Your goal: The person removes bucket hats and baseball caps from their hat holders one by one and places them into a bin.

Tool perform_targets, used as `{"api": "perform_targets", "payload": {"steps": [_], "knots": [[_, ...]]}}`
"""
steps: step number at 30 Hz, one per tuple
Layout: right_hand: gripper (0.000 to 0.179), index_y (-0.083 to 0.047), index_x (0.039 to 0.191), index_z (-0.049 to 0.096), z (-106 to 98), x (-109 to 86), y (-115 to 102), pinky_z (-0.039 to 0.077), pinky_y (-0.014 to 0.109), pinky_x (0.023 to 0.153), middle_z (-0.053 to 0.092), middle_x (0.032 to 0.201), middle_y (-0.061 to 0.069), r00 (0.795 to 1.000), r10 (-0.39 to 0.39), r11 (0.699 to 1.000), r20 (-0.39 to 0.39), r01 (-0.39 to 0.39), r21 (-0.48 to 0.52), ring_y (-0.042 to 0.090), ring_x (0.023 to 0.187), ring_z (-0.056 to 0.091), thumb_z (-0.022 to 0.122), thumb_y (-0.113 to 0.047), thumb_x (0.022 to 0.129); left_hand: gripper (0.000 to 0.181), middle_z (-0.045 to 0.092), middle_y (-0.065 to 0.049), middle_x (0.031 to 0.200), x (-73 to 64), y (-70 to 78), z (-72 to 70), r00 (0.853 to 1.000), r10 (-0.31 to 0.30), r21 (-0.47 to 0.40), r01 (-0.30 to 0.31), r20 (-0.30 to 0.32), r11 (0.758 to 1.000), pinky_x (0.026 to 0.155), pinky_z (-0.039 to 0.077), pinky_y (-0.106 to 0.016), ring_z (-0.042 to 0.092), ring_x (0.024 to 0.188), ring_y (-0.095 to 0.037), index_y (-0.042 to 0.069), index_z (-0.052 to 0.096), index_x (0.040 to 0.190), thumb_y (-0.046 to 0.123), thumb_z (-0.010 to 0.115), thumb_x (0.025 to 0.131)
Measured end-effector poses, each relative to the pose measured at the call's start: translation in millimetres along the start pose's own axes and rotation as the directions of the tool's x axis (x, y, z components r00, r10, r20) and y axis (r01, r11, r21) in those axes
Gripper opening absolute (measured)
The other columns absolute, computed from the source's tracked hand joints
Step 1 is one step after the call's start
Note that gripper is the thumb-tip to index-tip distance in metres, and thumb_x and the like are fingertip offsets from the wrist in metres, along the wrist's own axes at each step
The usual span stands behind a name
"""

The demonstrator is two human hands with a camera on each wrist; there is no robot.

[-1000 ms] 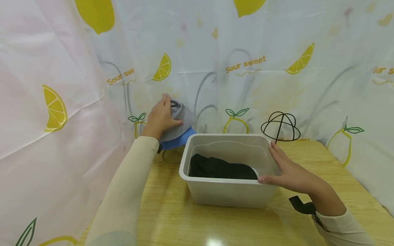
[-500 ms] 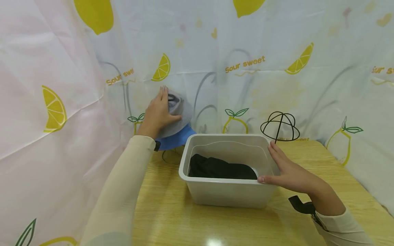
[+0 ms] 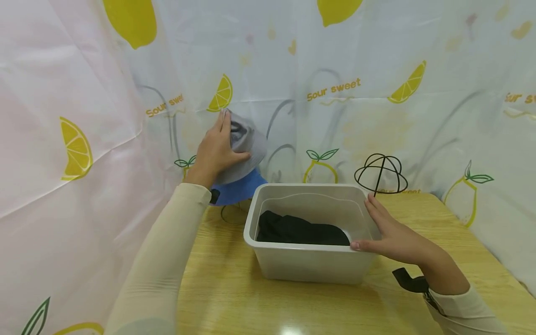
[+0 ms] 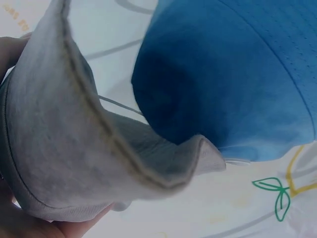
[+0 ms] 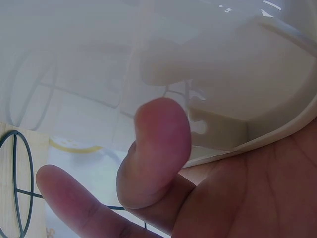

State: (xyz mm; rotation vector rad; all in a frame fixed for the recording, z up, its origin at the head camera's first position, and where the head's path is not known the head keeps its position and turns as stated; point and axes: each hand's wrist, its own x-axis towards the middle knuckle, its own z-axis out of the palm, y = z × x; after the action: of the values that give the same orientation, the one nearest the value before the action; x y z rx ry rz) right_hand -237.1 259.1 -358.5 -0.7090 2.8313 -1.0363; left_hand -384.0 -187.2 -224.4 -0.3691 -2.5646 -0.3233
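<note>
My left hand (image 3: 215, 153) pinches a grey bucket hat (image 3: 251, 146), thumb on one side and fingers on the other. The grey hat tilts above a blue bucket hat (image 3: 240, 188), which sits on a wire stand (image 3: 234, 214). The left wrist view shows a gap between the grey brim (image 4: 114, 163) and the blue crown (image 4: 198, 74). My right hand (image 3: 398, 239) holds the right side of a light grey plastic bin (image 3: 310, 263), its thumb on the front rim. Folded dark cloth (image 3: 301, 230) lies inside the bin, its kind unclear.
A bare black wire hat stand (image 3: 381, 174) rises behind the bin's right corner. The wooden table (image 3: 226, 288) carries everything. A lemon-printed curtain (image 3: 268, 70) hangs close behind and along the left, near my left hand.
My left hand has raised the grey hat from the blue hat, showing more of the blue one below. The right hand and the bin have stayed still.
</note>
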Motion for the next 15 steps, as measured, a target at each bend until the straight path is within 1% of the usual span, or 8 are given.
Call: {"api": "perform_targets", "payload": {"steps": [6,12,15], "knots": [[0.12,-0.013,0.167,-0.009,0,-0.1,-1,0.017,0.08,0.113,-0.015,0.173,0.016,1.0,-0.002,1.0,-0.001,0.002,0.003,0.049,0.158,-0.007,0.077,-0.047,0.09,0.132,0.0,-0.007,0.175,-0.6,6.8,-7.1,1.0,0.014,-0.014,-0.014,-0.018,1.0,0.115,0.041,-0.059,0.038,0.148,-0.047,0.01,0.001,0.167,0.056,0.086,0.078],[0.12,-0.012,0.167,-0.008,0,-0.3,-1,0.017,0.079,0.113,-0.015,0.173,0.016,1.0,-0.001,1.0,-0.003,0.001,0.0,0.049,0.158,-0.006,0.077,-0.047,0.09,0.132,-0.002,-0.006,0.175,-1.7,12.8,-11.3,0.999,0.041,-0.02,-0.042,-0.022,0.999,0.117,0.039,-0.055,0.033,0.152,-0.042,0.01,0.0,0.167,0.057,0.085,0.079],[0.12,-0.012,0.167,-0.008,0,-0.4,-1,0.017,0.079,0.113,-0.015,0.173,0.016,1.0,-0.001,1.0,-0.003,0.001,0.001,0.049,0.158,-0.005,0.077,-0.048,0.09,0.132,-0.002,-0.005,0.175,-2.5,16.5,-12.8,0.998,0.059,-0.029,-0.06,-0.034,0.998,0.118,0.039,-0.054,0.032,0.154,-0.04,0.01,0.0,0.167,0.058,0.085,0.079]]}}
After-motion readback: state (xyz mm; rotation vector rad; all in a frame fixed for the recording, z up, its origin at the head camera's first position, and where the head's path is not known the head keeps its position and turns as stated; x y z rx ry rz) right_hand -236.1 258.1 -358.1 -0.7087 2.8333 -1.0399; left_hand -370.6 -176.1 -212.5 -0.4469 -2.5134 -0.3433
